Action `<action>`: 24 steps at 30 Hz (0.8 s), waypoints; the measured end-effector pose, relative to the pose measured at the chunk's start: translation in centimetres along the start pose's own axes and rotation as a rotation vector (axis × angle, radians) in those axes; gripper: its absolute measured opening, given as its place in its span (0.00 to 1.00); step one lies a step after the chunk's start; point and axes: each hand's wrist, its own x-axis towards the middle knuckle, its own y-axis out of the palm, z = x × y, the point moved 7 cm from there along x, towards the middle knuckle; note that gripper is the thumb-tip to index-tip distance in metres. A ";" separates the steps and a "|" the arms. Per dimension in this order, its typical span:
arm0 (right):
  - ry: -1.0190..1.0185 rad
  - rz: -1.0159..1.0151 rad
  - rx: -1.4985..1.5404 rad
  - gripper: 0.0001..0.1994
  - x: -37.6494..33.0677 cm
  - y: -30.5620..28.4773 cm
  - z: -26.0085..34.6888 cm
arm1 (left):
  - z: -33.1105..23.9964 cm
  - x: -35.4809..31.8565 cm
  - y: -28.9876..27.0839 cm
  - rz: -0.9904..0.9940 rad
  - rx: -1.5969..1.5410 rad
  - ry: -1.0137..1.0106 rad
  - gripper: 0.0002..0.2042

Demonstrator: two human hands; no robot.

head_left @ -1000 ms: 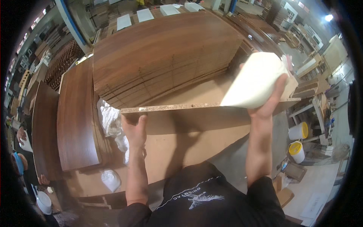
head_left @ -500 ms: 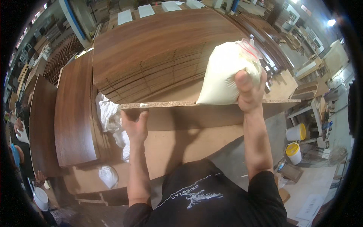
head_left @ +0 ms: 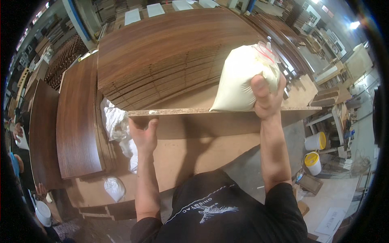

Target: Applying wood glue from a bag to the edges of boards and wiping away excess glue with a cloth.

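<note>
Right hand (head_left: 265, 97) clenches the white bag (head_left: 243, 79), now raised upright on the panel edge (head_left: 194, 111).

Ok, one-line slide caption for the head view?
Right hand grips a white bag on a board edge; left hand steadies it.

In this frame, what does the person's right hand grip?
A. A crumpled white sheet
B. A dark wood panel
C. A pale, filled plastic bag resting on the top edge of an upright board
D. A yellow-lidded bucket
C: the right hand closes around the pale bag, which sits on the board's edge, while the left hand steadies the board below it.
</note>
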 end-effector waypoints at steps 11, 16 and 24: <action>0.042 0.004 0.045 0.35 0.0 -0.1 -0.3 | 0.5 0.0 -0.2 0.016 -0.010 -0.013 0.30; 0.054 0.028 0.091 0.36 0.1 0.0 -0.2 | 0.4 -0.1 -0.3 0.007 0.002 -0.025 0.30; 0.057 0.016 -0.021 0.37 -0.3 0.3 -0.4 | 0.0 0.0 0.0 -0.007 0.020 0.000 0.30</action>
